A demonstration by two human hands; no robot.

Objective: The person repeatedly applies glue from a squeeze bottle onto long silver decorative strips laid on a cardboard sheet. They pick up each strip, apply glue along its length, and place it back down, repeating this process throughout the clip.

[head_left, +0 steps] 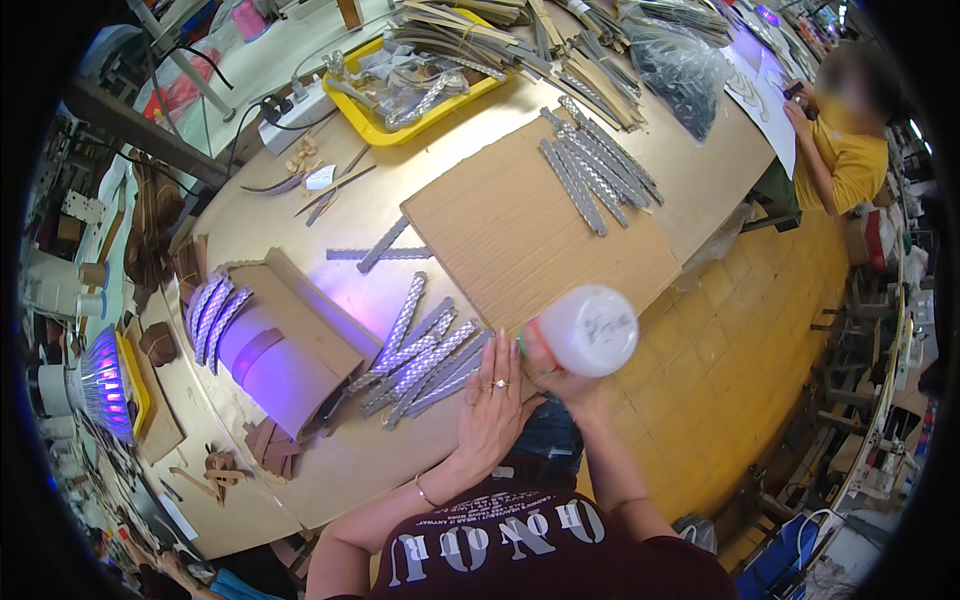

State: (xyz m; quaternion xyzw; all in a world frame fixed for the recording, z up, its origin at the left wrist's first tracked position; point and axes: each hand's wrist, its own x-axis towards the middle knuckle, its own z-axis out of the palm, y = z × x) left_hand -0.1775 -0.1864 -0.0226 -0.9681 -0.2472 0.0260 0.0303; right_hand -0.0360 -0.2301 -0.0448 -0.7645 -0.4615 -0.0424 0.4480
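My right hand [562, 385] is wrapped round a white plastic bottle [606, 335], tilted so that its round whitish end faces up, beside the table's near edge. My left hand [488, 405] lies next to it, fingers stretched out and close together, holding nothing that I can see. Just left of those fingers several grey and silvery braided strips [425, 355] lie in a loose fan on the table. Beyond both hands is a flat brown cardboard sheet [530, 230], with more braided strips [600, 175] at its far right part.
A curved brown cardboard form [290, 365] at left carries several braided strips under a purple-lit lamp [105, 385]. Farther back stand a yellow tray [385, 135] and a white power strip [297, 115]. Bundled strips and a plastic bag [680, 85] lie near a person in yellow [850, 155].
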